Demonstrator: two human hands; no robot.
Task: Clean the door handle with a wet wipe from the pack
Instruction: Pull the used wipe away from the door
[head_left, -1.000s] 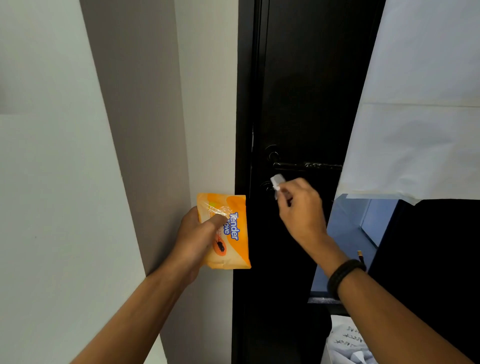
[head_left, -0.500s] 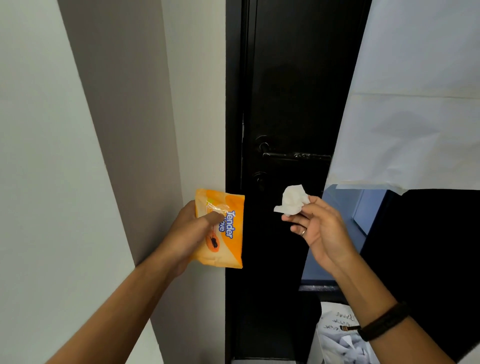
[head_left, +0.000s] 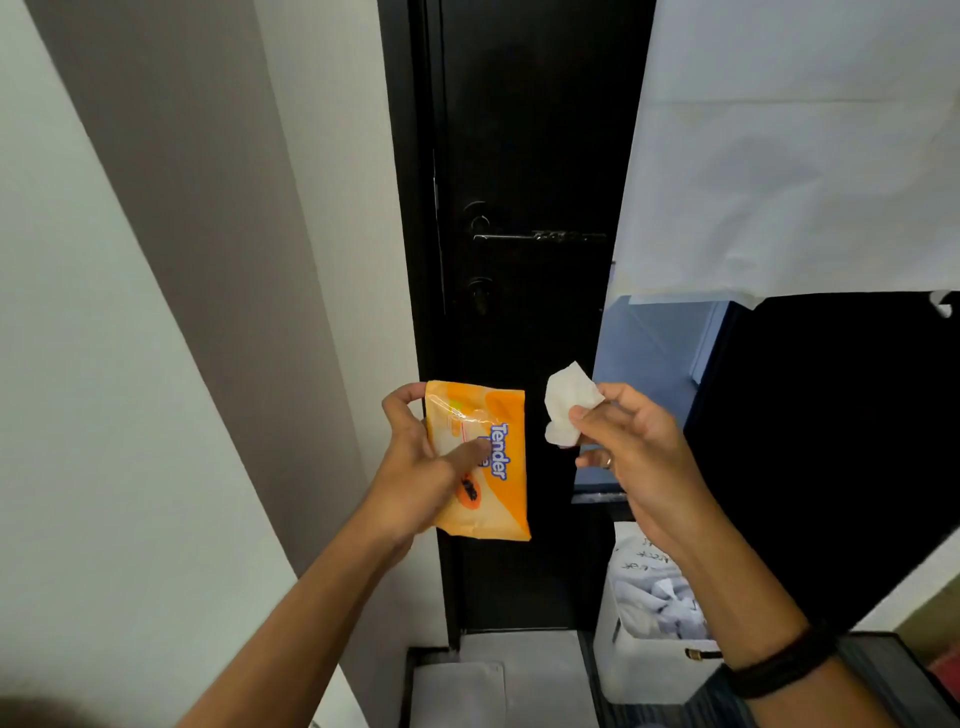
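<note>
A black lever door handle (head_left: 540, 236) sticks out to the right on the black door (head_left: 535, 130), with a round lock (head_left: 479, 295) below it. My left hand (head_left: 415, 467) grips an orange wet wipe pack (head_left: 485, 467), thumb pressed on its front. My right hand (head_left: 634, 452) pinches a crumpled white wet wipe (head_left: 567, 402) between thumb and fingers, just right of the pack. Both hands hang well below the handle, apart from it.
A white wall (head_left: 130, 364) and grey frame strip run down the left. A large white sheet (head_left: 789, 156) hangs at the upper right. A white bin of crumpled paper (head_left: 649, 623) stands on the floor at the lower right, beside a dark box edge (head_left: 883, 670).
My right hand drew back from the handle area, down and towards me, with the wipe in it. The pack in my left hand moved right, closer to the wipe.
</note>
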